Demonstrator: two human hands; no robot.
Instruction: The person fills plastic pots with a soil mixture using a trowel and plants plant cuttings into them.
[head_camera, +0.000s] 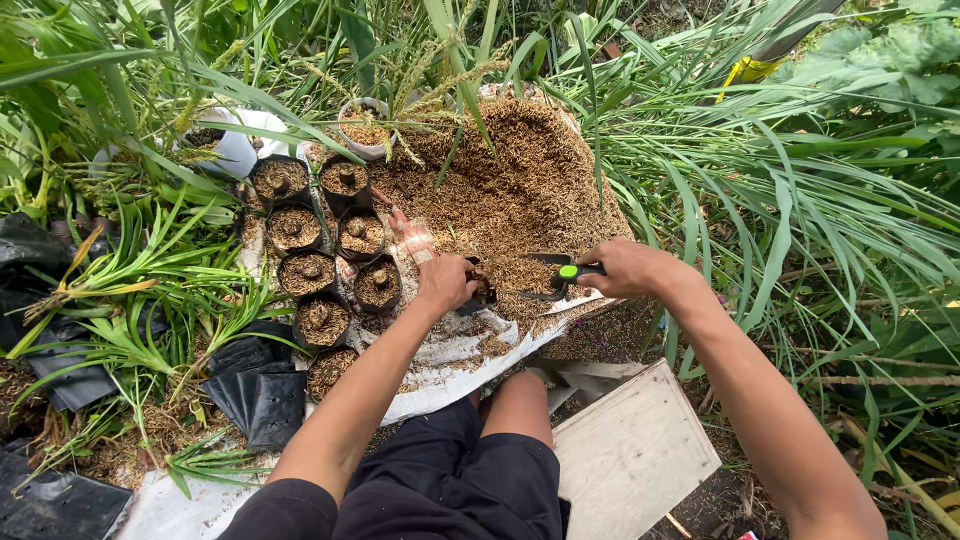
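The left hand (445, 283) is closed around a small black bag (478, 293), held at the near edge of a husk heap (510, 190); the bag's mouth shows just right of the fingers. The right hand (630, 268), a little to the right of the left, grasps a trowel (562, 272) by its green-and-black handle, the dark blade pointing left toward the bag and lying on the husk. One trowel and one bag in hand. Left of the left hand stand eight filled black bags (305, 273) in a loose cluster, two rows running away from the person, each topped with husk mix; several show a small lump in the middle. Beyond them, farther from the left hand, are two white pots (365, 127), one round and filled, the other (225, 143) half hidden by leaves. The heap and bags rest on a white sheet (450, 370) that runs under both hands. Near the left elbow lies a pile of flat empty black bags (260, 395); how many cannot be told. Below the right forearm lies one pale board (630, 455), beside the person's knee (520, 395) in black shorts. Long grass blades (760, 220) arch over the heap from the far side and crowd in on the right of the right hand, crossing part of the husk.
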